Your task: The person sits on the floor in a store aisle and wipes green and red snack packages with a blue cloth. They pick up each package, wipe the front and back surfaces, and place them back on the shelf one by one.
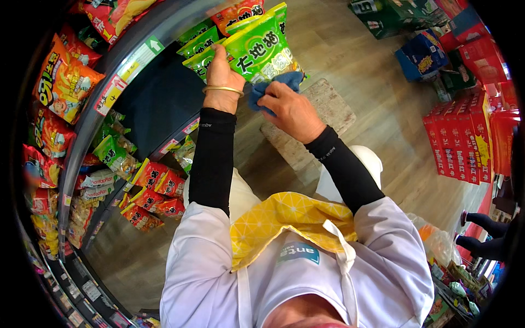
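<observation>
My left hand grips a green snack bag by its left side, with the thumb on the front. Pinched in my right hand is a crumpled blue cloth, which lies against the bag's lower edge. More green snack bags hang or stand just behind the held one, and a red-orange bag shows above them; how these are supported is hidden. A bare dark shelf board lies left of my left hand.
Curved shelving with a price-tag strip runs down the left, bearing an orange snack bag. Red snack bags stick out from a lower shelf. A worn board lies on the wood-look floor. Red drink cartons are stacked right; a person's legs show beyond.
</observation>
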Tool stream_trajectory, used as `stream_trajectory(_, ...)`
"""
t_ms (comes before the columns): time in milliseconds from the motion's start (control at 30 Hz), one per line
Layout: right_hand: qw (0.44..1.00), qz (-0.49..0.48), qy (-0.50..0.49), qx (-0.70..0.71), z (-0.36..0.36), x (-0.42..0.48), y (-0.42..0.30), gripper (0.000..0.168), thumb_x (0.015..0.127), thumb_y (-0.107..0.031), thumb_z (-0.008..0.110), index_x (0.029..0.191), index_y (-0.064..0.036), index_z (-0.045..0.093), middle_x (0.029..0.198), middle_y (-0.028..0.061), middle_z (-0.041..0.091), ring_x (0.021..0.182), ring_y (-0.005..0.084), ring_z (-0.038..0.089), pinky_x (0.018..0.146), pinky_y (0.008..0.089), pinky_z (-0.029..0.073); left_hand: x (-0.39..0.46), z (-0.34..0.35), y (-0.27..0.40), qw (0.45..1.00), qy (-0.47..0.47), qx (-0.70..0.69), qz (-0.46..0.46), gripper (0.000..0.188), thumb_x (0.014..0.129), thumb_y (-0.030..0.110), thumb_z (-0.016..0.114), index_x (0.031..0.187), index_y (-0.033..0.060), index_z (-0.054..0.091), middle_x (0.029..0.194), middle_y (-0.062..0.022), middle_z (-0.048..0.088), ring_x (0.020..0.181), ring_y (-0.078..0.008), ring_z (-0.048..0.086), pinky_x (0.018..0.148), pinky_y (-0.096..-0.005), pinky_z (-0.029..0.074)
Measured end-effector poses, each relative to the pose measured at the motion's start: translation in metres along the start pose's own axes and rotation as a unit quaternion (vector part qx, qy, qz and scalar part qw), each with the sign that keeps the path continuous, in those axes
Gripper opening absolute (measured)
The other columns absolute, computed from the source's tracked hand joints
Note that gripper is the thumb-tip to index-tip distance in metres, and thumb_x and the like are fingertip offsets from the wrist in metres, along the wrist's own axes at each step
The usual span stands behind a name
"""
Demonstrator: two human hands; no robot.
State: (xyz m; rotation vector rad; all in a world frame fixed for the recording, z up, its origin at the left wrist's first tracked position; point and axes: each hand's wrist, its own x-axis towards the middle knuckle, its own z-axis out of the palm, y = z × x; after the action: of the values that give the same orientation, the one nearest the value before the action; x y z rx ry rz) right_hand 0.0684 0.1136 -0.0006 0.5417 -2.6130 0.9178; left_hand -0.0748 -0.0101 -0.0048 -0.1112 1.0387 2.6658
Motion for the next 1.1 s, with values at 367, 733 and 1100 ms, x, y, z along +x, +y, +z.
stream_trajectory(367,0.959,0.057,0.257,0.107,-0.054,0.022,0.019,0.016,0.069,-0.006,0.072,0.084,-0.007,0.066,0.084,0.0097,0.059,0.077,0.0261,0.06,0.066,0.0331,0.05,0.0,0.0,0.001,0.998,0.042,0.026,0.047,0.043,0.096,0.04,0.047,0.113,-0.0002,0.052,0.111,-0.0081,0.06,0.096,-0.0201,0.061,0.084,-0.0366,0.052)
stream_trajectory(733,0.97,0.146,0.105,0.164,-0.059,-0.004,0.05,0.018,0.067,-0.009,0.072,0.085,-0.005,0.068,0.082,0.0079,0.063,0.075,0.0179,0.061,0.068,0.0297,0.049,0.004,-0.007,0.028,1.0,0.003,-0.011,0.025,0.039,0.099,0.035,0.04,0.12,0.0031,0.05,0.117,-0.0112,0.059,0.106,-0.0254,0.058,0.091,-0.0416,0.048)
stream_trajectory(1100,0.982,0.099,0.019,0.163,-0.053,-0.006,0.062,0.013,0.076,-0.007,0.07,0.088,-0.004,0.064,0.084,0.0004,0.061,0.078,0.0074,0.055,0.069,0.0242,0.046,-0.002,0.0,0.021,0.999,-0.023,0.021,-0.018,0.043,0.097,0.04,0.043,0.12,0.0051,0.052,0.117,-0.0087,0.059,0.104,-0.0257,0.058,0.091,-0.0444,0.047)
